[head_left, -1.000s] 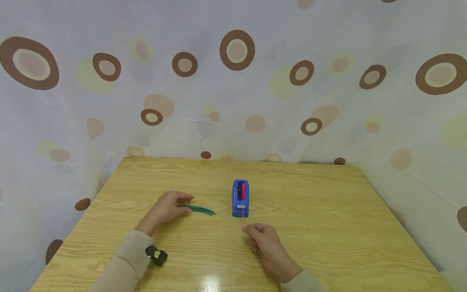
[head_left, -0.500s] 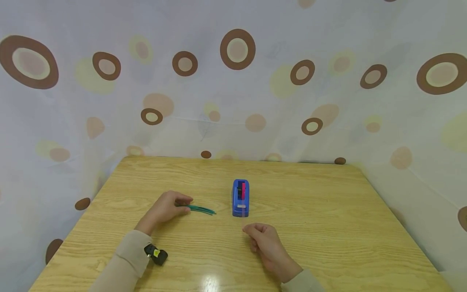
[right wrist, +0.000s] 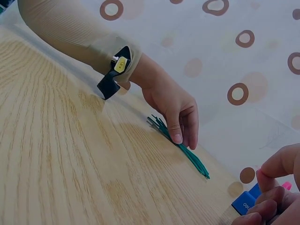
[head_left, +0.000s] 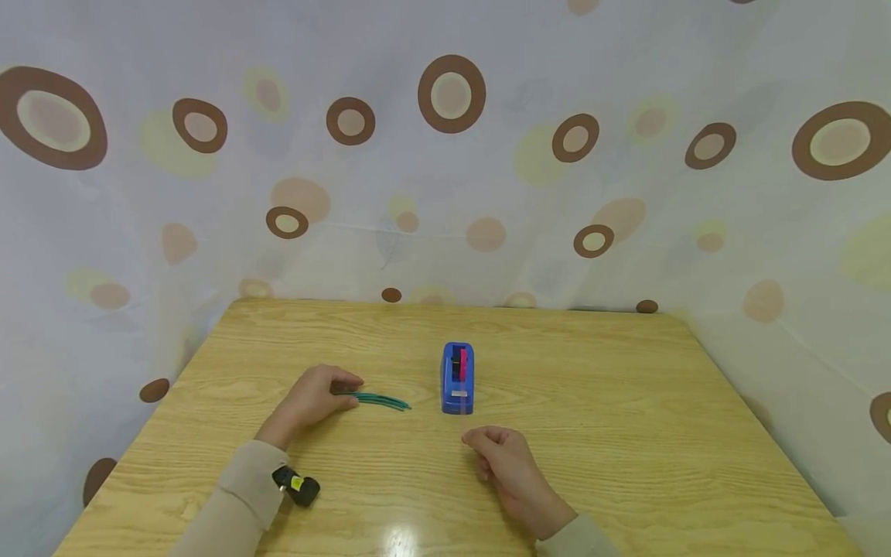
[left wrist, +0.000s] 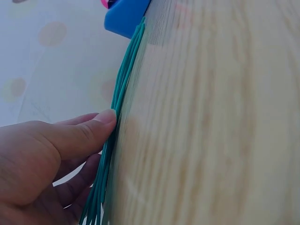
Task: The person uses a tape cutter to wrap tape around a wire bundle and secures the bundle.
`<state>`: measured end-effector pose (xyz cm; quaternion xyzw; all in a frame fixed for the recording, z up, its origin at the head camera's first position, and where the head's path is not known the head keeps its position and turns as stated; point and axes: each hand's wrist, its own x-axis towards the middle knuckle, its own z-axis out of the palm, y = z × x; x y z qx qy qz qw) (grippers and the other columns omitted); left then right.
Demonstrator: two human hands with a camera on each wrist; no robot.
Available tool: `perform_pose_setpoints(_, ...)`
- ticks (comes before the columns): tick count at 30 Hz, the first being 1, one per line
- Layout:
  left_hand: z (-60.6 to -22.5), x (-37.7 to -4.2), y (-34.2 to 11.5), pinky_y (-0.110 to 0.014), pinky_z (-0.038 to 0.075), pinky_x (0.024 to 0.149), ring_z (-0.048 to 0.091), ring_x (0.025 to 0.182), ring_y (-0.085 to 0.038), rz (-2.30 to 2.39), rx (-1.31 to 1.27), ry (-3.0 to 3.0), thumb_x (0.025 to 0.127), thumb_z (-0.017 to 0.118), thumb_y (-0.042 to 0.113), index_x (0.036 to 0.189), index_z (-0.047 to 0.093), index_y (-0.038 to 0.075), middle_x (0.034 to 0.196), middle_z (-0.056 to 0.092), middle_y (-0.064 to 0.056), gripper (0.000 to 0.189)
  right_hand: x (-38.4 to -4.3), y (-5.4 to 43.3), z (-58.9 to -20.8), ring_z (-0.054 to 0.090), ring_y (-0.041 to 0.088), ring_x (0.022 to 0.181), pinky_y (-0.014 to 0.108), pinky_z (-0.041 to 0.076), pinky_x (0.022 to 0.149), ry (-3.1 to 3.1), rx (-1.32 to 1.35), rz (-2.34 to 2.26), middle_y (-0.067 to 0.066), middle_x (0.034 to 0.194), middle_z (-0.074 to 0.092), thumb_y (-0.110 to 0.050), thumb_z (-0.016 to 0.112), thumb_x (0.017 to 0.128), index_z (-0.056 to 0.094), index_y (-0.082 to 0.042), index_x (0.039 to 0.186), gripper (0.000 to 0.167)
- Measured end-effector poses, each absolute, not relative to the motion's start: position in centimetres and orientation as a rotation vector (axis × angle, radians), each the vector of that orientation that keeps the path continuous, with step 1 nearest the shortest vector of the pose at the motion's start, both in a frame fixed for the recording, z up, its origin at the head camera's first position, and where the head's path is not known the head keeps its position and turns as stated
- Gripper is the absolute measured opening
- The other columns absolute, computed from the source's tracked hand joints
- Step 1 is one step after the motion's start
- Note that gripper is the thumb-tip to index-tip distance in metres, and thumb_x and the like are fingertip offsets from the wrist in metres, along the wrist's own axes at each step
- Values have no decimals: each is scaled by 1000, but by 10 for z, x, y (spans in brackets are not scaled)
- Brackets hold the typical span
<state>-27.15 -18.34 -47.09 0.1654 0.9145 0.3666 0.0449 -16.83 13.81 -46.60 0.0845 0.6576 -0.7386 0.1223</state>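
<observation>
A blue tape dispenser [head_left: 448, 396] with a pink-cored roll stands on the table. A thin translucent strip of tape [head_left: 463, 420] stretches from its cutter toward the near side. My right hand [head_left: 510, 468] pinches the strip's end between thumb and forefinger, other fingers curled in. To the left, my left hand [head_left: 313, 398] holds a bundle of slim green wire-like strands [left wrist: 123, 79], its thumb laid along them and fingers behind. The strands lie close over the tabletop, far ends pointing toward the dispenser. In the right wrist view, several loose ends of the bundle [right wrist: 194, 160] fan out behind the thumb.
The wooden table [head_left: 612, 402] reaches back to a pale curtain [head_left: 515, 178] printed with brown circles. A black wrist camera [head_left: 298, 486] is strapped at the left sleeve's cuff.
Hardly anything differs. My left hand has shifted very slightly left along with the whole view; the right hand keeps its pinch on the tape, and the dispenser stays in place.
</observation>
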Motion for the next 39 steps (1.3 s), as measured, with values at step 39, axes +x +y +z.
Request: perform_pose_setpoints(39, -473, -271, -183, -34, 47, 72, 55, 75, -11, 1003, 536, 2835, 87, 76, 11, 90, 73, 10, 80, 63, 6, 5, -165, 137, -465, 39, 11, 61, 23, 38, 54, 1934, 259, -2116, -2, 65, 45, -13, 64, 95, 67, 4, 91, 17)
